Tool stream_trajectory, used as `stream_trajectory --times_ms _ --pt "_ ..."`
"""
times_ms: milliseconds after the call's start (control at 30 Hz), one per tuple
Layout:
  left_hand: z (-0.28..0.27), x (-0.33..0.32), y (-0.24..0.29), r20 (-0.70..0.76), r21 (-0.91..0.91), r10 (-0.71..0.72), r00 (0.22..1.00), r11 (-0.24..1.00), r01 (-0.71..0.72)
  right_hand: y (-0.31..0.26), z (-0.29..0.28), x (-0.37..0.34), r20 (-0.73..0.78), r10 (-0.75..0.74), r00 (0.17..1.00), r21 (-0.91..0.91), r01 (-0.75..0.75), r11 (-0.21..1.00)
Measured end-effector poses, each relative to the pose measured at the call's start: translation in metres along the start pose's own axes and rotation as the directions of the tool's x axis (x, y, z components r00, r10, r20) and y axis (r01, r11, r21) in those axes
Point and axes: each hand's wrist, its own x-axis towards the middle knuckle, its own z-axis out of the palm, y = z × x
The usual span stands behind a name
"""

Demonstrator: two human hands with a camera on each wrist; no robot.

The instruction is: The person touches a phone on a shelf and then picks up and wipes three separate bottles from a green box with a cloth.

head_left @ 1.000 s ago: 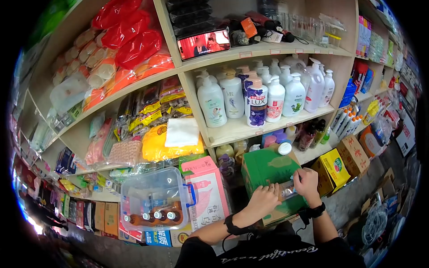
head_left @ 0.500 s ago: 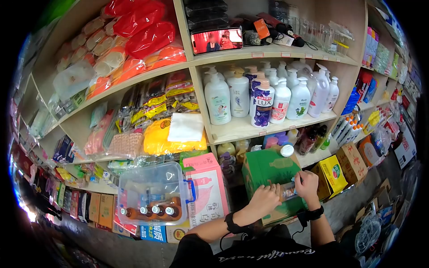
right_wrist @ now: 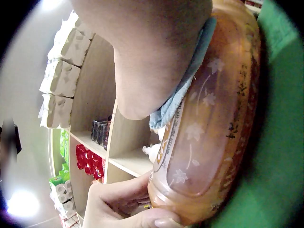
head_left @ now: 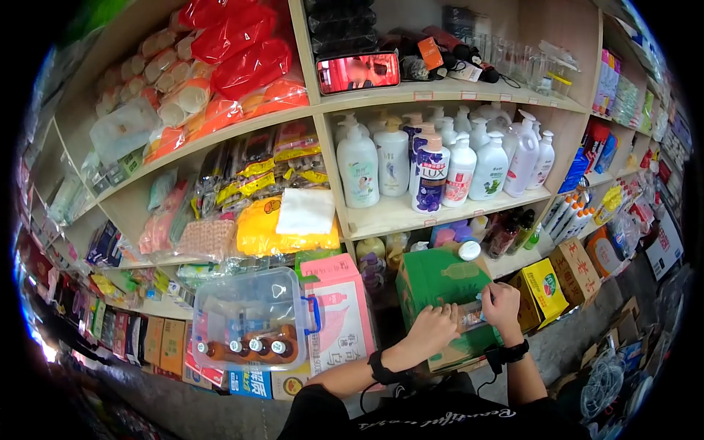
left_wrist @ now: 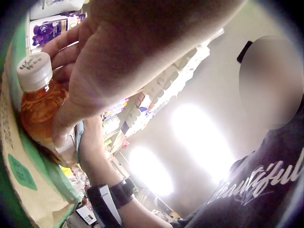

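A clear bottle of amber liquid [left_wrist: 40,111] lies on its side on a green carton [head_left: 433,275]. My left hand [head_left: 433,328] grips it near the white cap [left_wrist: 34,71], with the thumb and fingers on either side. Against the bottle's label, my right hand [head_left: 503,304] holds a small blue cloth [right_wrist: 183,88]. Most of that cloth is hidden under the palm. From the right wrist side, white leaf prints show on the bottle, and the left hand's fingers [right_wrist: 126,204] hold its far end.
Left of the carton, a clear plastic bin [head_left: 249,315] with several brown bottles stands beside a pink box [head_left: 341,315]. Shelves of pump bottles [head_left: 433,172] rise behind, with a phone [head_left: 358,72] above. A yellow box [head_left: 541,293] sits to the right.
The head view has shifted slightly, so the shelves sit further right in the frame. Both hands stay at the bottle on the carton, with little visible movement.
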Motion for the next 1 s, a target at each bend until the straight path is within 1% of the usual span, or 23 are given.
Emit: stream_trajectory --times_ms 167,233,333,467,567,667,733,1000 --pt "0.0041 -0.0004 -0.0013 -0.007 -0.034 -0.003 1.0 0.999 0.003 0.0038 0.0014 0.0 -0.007 -0.016 1.0 -0.001 0.016 1.0" --pt "0.0012 -0.001 -0.0003 0.099 -0.012 -0.021 0.995 1.0 0.022 0.0035 0.0025 -0.0015 -0.006 -0.023 1.0 -0.002 0.023 1.0" --pt "-0.002 0.0003 0.0014 0.119 0.025 -0.025 0.993 0.999 0.022 0.0031 0.0018 -0.0019 -0.016 -0.019 1.0 0.011 0.019 1.0" --pt "-0.0018 -0.0001 0.001 0.132 -0.007 -0.031 0.991 0.999 0.032 0.0033 0.0025 -0.0018 -0.012 -0.014 1.0 -0.004 0.014 1.0" --pt "-0.0022 0.0003 0.0008 0.102 0.002 -0.019 0.995 1.0 0.019 0.0018 0.0013 -0.0011 -0.015 -0.026 1.0 0.001 0.026 1.0" --pt "0.0009 0.0007 0.0001 0.113 0.002 -0.019 0.993 1.0 0.019 0.0014 0.0001 -0.0009 -0.012 -0.031 0.999 0.004 0.031 1.0" --pt "0.0022 -0.0005 0.0004 0.001 0.01 0.0 1.0 1.0 0.0 0.0015 -0.0004 -0.0014 -0.007 -0.026 1.0 0.004 0.026 1.0" --pt "0.0021 -0.0017 -0.0002 -0.016 -0.013 0.004 1.0 1.0 -0.004 0.0016 0.0014 -0.0011 -0.023 -0.017 1.0 0.01 0.018 1.0"
